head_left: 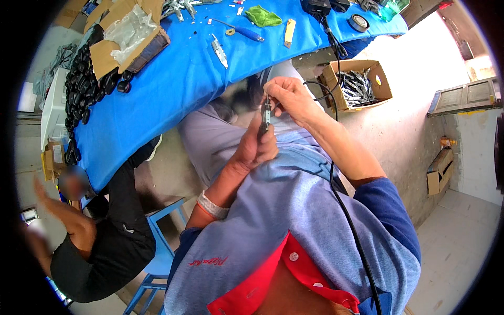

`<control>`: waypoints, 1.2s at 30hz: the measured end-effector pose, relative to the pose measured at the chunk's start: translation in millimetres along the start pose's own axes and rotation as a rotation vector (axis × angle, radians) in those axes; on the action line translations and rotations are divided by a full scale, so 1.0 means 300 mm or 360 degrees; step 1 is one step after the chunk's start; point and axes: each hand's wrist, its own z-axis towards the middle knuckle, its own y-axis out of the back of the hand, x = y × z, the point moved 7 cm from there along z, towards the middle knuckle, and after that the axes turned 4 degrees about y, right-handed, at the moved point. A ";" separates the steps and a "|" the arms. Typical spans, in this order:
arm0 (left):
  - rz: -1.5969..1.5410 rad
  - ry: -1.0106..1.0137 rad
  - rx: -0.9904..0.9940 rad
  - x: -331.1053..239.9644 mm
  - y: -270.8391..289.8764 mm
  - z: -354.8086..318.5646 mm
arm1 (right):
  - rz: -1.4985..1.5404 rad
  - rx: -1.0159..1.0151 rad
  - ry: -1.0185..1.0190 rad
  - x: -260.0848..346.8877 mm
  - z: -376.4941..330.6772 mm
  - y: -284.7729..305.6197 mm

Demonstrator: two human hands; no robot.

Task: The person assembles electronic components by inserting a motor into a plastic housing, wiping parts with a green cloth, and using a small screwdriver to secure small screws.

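In my left hand (257, 146) is a narrow grey metal mechanism (266, 113), held upright above my lap with the fingers wrapped round its lower part. At its top end, my right hand (292, 97) is closed in a pinch; whatever lies between thumb and finger is too small to make out. A similar metal mechanism (219, 52) lies on the blue-covered table (178, 79) just ahead. Beyond it are a blue-handled screwdriver (248, 33), a green cloth (263, 16) and a flat yellowish piece (289, 33).
Black oval parts (79, 94) are heaped along the table's left edge beside a cardboard box (149, 50) holding clear plastic. A floor box (386, 86) of metal parts stands to the right. A black cable (349, 210) runs down my front. A co-worker (100, 247) sits at left.
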 end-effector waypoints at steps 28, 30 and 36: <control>-0.0319 -0.0017 0.0275 -0.044 0.010 0.011 | 0.0005 -0.0057 -0.0113 -0.001 0.051 0.000; -0.0348 -0.0065 0.0260 -0.060 0.019 0.013 | 0.0000 -0.0056 -0.0157 0.016 0.064 0.000; -0.0311 -0.0231 0.0175 -0.114 0.083 -0.009 | -0.1124 -0.0399 0.0624 0.193 0.192 0.079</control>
